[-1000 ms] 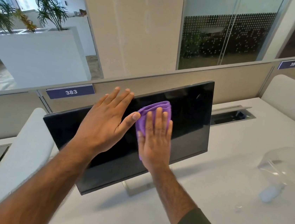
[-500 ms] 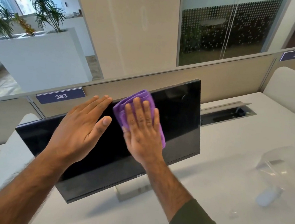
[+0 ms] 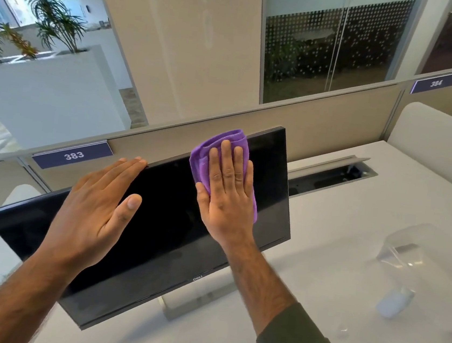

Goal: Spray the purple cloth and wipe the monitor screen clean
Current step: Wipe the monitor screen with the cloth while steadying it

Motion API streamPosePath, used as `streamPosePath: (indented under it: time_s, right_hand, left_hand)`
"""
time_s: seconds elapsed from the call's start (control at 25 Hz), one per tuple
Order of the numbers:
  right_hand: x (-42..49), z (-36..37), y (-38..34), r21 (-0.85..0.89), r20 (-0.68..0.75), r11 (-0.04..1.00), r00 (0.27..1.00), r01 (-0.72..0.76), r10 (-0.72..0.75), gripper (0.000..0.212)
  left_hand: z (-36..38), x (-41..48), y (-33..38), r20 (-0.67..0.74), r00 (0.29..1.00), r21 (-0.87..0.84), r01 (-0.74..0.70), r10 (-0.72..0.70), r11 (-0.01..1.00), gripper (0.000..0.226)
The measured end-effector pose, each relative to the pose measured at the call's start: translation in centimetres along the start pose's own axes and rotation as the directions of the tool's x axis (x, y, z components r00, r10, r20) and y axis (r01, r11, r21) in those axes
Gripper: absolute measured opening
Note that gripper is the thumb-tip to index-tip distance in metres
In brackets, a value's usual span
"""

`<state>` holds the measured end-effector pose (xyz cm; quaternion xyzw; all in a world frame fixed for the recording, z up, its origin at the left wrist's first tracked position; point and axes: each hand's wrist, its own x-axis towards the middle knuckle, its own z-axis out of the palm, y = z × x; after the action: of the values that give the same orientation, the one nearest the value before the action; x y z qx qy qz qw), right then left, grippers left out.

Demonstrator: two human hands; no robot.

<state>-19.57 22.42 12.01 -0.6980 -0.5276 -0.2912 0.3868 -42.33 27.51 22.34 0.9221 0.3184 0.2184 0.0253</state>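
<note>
A black monitor stands tilted on a white desk, its screen dark. My right hand lies flat with fingers together, pressing a folded purple cloth against the upper right part of the screen, near the top edge. My left hand rests flat on the screen's upper middle, fingertips over the top edge, holding nothing. A clear spray bottle lies blurred on the desk to the right.
A beige partition with number plates 383 and 384 runs behind the monitor. An open cable slot sits in the desk behind the screen's right side. White side dividers stand left and right.
My right hand has slid the cloth up and to the right across the screen, toward the top right corner. My left hand has shifted left along the top edge.
</note>
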Motion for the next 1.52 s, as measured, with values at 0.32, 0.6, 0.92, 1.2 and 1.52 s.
streamPosePath:
  time_s: [0.32,0.6,0.92,1.2,1.52]
  right_hand:
    - [1.0,-0.1,2.0,0.114,-0.065,0.882,0.883,-0.457,0.466,0.067]
    - [-4.3,1.3,-3.7,0.066,0.055,0.995,0.996,-0.069,0.066,0.072]
    - [-5.5,2.1,2.4,0.208,-0.089,0.614,0.61,-0.761,0.787,0.068]
    - [0.4,-0.1,0.7,0.097,-0.06,0.894,0.894,-0.438,0.444,0.068]
    - [-7.8,3.2,2.5,0.223,-0.077,0.554,0.551,-0.803,0.831,0.067]
  left_hand:
    - [-0.2,1.0,1.4,0.074,0.997,0.041,-0.037,0.034,0.998,0.075]
    - [2.1,6.7,5.8,0.205,0.971,0.028,-0.132,0.123,0.991,0.09]
    - [2.0,6.2,5.9,0.208,0.97,0.022,-0.132,0.125,0.991,0.086]
    - [2.4,6.3,5.8,0.172,0.976,0.029,-0.142,0.135,0.989,0.083]
    - [2.3,6.1,5.8,0.187,0.974,0.021,-0.138,0.131,0.99,0.086]
